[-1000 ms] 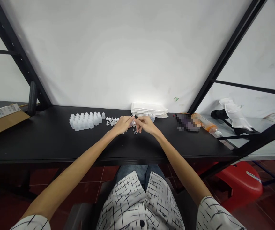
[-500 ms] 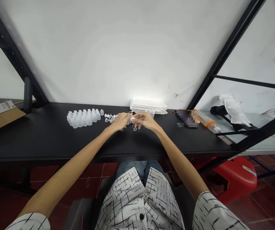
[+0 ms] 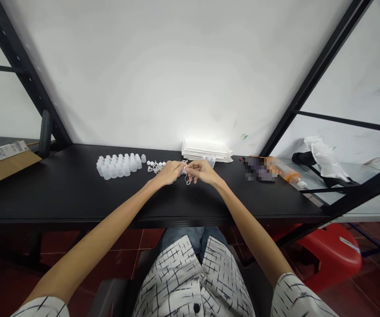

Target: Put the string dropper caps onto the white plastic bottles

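Head view, as I watch from my remote station. The left hand (image 3: 169, 172) and the right hand (image 3: 203, 171) meet near the centre of the black table (image 3: 44, 198), narrowly closed, with their fingertips together on a small white piece (image 3: 185, 168). A thin white cord loop (image 3: 188, 180) hangs from the grip toward 6 o'clock. The fingers partly hide the grip, so I cannot tell exactly how the cord joins the piece. Both forearms angle inward, apparently to keep fine two-handed work close to the body and over the dark surface, where white parts show clearly. At 9 o'clock from the hands, just beside them, lie small white caps (image 3: 155, 166) tangled with cord. Beyond these stand massed translucent plastic bottles (image 3: 119, 166), seemingly grouped within easy reach. At 12 o'clock sits a stack of white trays (image 3: 206, 150), with small clear bottles (image 3: 210, 161) before it. At 3 o'clock lie a pixelated, unreadable object (image 3: 259, 169) and an orange-labelled tube (image 3: 287, 175). A cardboard box (image 3: 5, 158) sits farther out at 9 o'clock.
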`<action>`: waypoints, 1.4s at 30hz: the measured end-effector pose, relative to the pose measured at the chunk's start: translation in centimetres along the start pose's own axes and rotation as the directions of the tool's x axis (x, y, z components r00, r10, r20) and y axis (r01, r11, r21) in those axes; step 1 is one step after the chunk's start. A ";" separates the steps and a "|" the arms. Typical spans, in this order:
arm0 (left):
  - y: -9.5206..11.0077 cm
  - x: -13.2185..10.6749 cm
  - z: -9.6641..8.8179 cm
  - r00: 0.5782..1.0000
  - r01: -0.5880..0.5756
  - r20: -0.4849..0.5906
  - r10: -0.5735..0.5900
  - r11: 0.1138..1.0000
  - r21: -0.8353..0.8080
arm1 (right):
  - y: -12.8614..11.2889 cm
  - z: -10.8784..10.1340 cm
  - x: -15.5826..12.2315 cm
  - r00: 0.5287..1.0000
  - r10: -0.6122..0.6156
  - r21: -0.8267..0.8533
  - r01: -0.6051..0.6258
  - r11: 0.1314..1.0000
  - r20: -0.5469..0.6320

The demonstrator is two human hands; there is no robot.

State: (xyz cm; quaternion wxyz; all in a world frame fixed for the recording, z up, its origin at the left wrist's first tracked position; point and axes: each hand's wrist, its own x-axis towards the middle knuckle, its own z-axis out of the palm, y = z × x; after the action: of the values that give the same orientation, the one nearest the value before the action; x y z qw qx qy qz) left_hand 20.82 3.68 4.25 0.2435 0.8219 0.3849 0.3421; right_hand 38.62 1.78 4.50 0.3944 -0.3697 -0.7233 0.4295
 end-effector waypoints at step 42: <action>0.2 0.0 -0.3 1.000 0.007 -0.015 -0.006 0.998 0.063 | 0.2 0.3 0.2 0.999 -0.036 -0.126 0.039 0.991 0.023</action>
State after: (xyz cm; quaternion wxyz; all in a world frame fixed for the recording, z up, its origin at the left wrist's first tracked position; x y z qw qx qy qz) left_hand 20.68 3.61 4.59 0.2156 0.8253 0.4003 0.3351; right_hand 38.25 1.94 4.26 0.3708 -0.3757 -0.7600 0.3792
